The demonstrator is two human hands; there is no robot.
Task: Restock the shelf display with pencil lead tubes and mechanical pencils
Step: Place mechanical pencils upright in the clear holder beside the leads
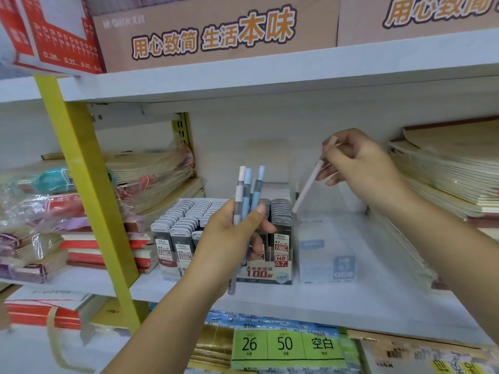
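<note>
My left hand (pixel 232 238) grips a bunch of mechanical pencils (pixel 247 193), blue and white, standing upright in front of the lead tube display box (pixel 270 273). That box holds several rows of grey pencil lead tubes (pixel 183 217). My right hand (pixel 359 160) pinches one pale pink mechanical pencil (pixel 309 184), tilted with its tip pointing down into a clear plastic display box (pixel 329 255) just right of the lead tubes. The clear box looks empty inside.
The white shelf (pixel 297 300) carries stacks of wrapped notebooks at left (pixel 145 171) and at right (pixel 445 174). A yellow upright post (pixel 89 190) stands at left. Cardboard boxes (pixel 216 33) sit on the shelf above. More stock with green labels (pixel 286 344) lies below.
</note>
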